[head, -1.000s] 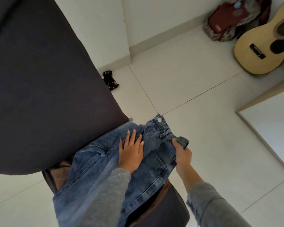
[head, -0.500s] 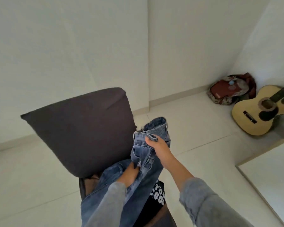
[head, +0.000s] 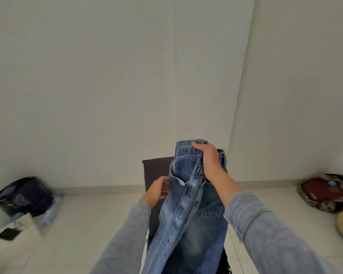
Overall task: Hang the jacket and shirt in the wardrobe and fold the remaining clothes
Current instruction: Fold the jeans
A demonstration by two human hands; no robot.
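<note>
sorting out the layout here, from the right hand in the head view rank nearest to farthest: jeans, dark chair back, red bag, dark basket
1. jeans, held in the right hand.
2. dark chair back, just behind the jeans.
3. red bag, on the floor, right.
4. dark basket, on the floor, far left.

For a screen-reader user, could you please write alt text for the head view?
A person holds blue jeans up by the waistband in the right hand, the left hand touching their side edge; a dark chair stands behind.
</note>
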